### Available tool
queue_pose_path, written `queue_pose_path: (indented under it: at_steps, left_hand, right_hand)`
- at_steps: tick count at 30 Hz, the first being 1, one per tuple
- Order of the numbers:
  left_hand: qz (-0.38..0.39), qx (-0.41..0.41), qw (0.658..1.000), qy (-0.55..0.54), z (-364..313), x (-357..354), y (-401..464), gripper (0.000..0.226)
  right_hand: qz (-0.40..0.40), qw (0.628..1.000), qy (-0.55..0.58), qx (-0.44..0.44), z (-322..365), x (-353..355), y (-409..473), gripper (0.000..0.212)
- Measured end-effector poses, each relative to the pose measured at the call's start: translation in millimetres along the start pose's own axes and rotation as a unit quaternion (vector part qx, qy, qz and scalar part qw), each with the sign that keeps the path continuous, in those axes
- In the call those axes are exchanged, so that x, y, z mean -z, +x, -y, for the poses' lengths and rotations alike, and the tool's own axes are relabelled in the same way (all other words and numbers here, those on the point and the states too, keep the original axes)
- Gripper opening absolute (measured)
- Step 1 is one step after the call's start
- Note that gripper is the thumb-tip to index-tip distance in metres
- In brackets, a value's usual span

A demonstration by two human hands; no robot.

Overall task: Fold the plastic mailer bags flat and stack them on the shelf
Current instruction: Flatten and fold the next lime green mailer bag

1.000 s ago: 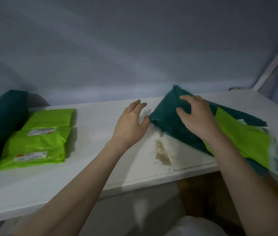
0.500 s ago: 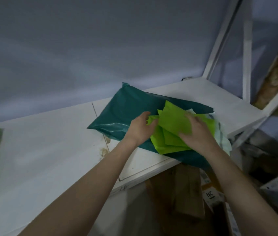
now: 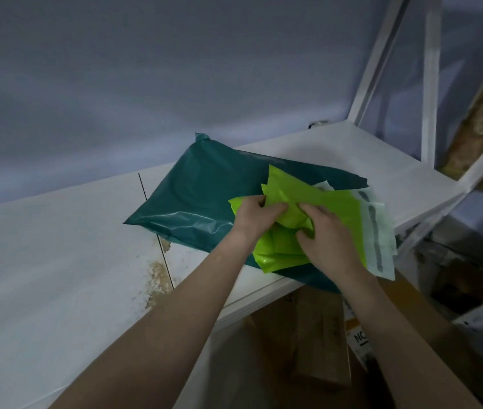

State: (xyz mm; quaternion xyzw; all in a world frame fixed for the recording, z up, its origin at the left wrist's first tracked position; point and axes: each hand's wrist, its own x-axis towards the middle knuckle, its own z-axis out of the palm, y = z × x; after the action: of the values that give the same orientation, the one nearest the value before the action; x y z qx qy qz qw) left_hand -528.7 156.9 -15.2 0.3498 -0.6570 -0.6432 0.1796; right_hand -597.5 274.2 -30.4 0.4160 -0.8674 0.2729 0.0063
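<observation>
We see 2 bare hands meeting over a crumpled lime-green mailer bag (image 3: 331, 208) that lies on top of a larger dark teal mailer bag (image 3: 198, 199) on the white shelf (image 3: 57, 246). The left hand (image 3: 253, 215) has its fingers curled into the green plastic near the bag's middle, pinching a fold of it. The right hand (image 3: 324, 231) does the same just beside it, its fingers bent and bunching the plastic, so the 2 sets of fingertips almost touch. The green bag is rumpled, with 1 pointed flap standing up behind the hands and flatter layers spreading toward the shelf's front edge. Under its right side sits a pale translucent bag (image 3: 380, 240) with a dark strip along it, hanging slightly past the shelf's corner. The teal bag lies flat and skewed, 1 corner reaching toward the grey wall (image 3: 175, 84). A brownish stain (image 3: 156, 278) marks the shelf along a thin seam left of the bags. Below the shelf we make out cardboard boxes (image 3: 320, 338), dim and blurred
</observation>
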Motion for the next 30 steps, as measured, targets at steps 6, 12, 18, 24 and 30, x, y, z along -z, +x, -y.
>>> queue_pose_path:
  at_steps: [6,12,18,24,30]
  left_hand:
    - [0.057,0.040,0.987,-0.141,-15,36,-21,0.053]
    - [0.020,0.060,0.950,-0.305,-32,119,-58,0.032]
    - [-0.131,-0.014,0.953,-0.274,-18,213,-102,0.007]
    - [-0.148,-0.099,0.924,-0.338,1,296,-150,0.017]
    - [-0.082,-0.060,0.965,-0.241,30,348,-185,0.040]
  right_hand:
    - [-0.060,0.992,0.037,0.101,35,15,-2,0.051]
    - [-0.124,0.975,0.040,0.181,103,27,-5,0.048]
    - [-0.138,0.966,0.100,0.192,174,5,-15,0.037]
    - [0.057,0.934,0.353,-0.010,256,-26,-29,0.054]
    - [0.118,0.892,0.434,-0.041,300,-61,-40,0.014]
